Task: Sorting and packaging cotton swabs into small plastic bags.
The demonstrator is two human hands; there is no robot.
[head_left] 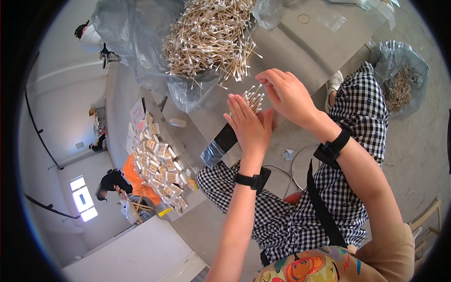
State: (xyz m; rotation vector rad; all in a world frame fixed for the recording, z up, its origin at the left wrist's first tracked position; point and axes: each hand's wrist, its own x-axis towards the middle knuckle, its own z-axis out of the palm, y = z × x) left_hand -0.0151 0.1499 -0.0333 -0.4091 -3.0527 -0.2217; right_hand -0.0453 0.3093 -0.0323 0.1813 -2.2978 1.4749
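A bunch of cotton swabs point(253, 99) with white tips stands at the front edge of the metal table. My left hand point(248, 126) is around it, fingers straight along one side and thumb on the other; the lower part of the bunch is hidden behind this hand. Just right of the bunch, my right hand point(289, 96) is held with bent fingers and the thumb apart, its fingertips near the white tips. I see nothing held in it. Beyond both hands lies a large heap of loose cotton swabs point(211, 40) on a grey plastic bag point(136, 47).
Many small packs of swabs point(157, 162) cover a side table at left, near an orange cloth point(138, 181). A clear-taped dark strip point(221, 143) juts from the table edge. At right, a plastic bag point(404, 56) holds more swabs. Other people work far left.
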